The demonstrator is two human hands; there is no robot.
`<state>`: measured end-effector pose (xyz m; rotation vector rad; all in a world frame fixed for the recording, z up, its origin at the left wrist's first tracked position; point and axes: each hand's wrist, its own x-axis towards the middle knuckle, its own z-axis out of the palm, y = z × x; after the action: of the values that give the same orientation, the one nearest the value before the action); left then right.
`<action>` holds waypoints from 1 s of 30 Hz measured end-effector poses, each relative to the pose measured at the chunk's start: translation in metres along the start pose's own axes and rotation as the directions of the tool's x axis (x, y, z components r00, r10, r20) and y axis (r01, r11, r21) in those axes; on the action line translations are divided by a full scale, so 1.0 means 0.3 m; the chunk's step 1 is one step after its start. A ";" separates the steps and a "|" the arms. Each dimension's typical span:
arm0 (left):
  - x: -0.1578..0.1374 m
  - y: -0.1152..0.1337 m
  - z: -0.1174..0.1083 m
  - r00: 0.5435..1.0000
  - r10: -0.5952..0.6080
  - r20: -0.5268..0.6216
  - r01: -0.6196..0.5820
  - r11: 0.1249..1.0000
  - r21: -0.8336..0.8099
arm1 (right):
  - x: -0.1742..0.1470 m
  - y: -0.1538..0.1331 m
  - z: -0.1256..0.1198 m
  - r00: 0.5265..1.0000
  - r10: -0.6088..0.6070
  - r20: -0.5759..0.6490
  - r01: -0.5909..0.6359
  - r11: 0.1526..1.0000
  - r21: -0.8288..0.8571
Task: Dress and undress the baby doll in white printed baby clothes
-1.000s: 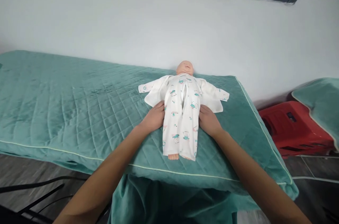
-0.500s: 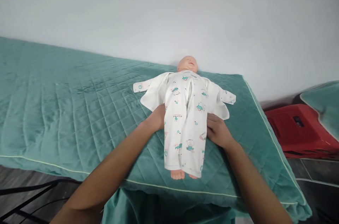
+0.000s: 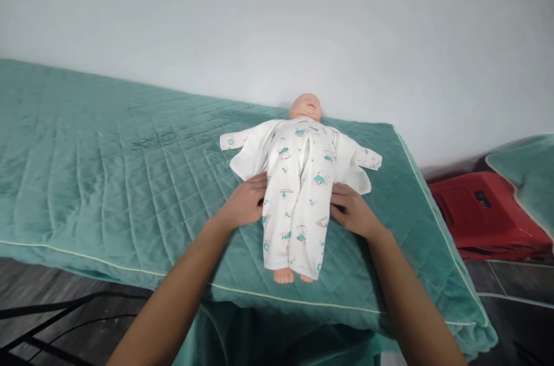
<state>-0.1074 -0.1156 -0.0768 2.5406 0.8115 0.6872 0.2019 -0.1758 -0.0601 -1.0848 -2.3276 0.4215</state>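
Note:
A baby doll (image 3: 306,105) lies on its back, its head by the wall and its bare toes toward me. White printed baby trousers (image 3: 298,198) lie over its legs and reach high up the chest. Beneath them spreads an open white baby jacket (image 3: 251,155), both sleeves stretched out sideways. My left hand (image 3: 246,201) has its fingers curled at the trousers' left edge, fingertips tucked out of sight. On the opposite edge, my right hand (image 3: 352,208) is closed against the cloth, its fingertips partly hidden.
Green quilted cover (image 3: 142,193) with pale piping lies under the doll, against a white wall (image 3: 216,19). A red plastic seat (image 3: 489,213) stands off the right end, partly under green cloth. Black metal bars (image 3: 47,325) show at lower left.
My left hand has come out from the trousers' side and shows more fully. The right hand stays at the other edge. The view has shifted slightly.

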 end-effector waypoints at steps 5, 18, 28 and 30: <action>0.013 0.011 -0.032 0.998 -0.055 -0.024 0.052 0.990 -0.134 | 0.000 -0.023 -0.018 0.994 0.108 -0.013 -0.105 0.985 0.133; 0.009 -0.110 -0.009 0.551 -0.601 -0.579 0.754 0.655 0.038 | -0.071 0.093 -0.054 0.466 0.668 -0.579 -0.804 0.593 0.036; 0.040 -0.066 -0.039 0.673 -0.578 -0.462 0.643 0.766 -0.022 | -0.014 0.077 -0.108 0.416 0.728 -0.545 -0.834 0.545 0.091; 0.070 -0.017 -0.062 0.726 -0.489 -0.484 0.471 0.866 -0.169 | 0.054 0.026 -0.124 0.477 0.582 -0.659 -0.621 0.753 0.216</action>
<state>-0.1050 -0.0950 -0.0572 1.9707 1.5518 1.1941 0.2198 -0.1564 -0.0282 -1.7335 -1.2282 0.1345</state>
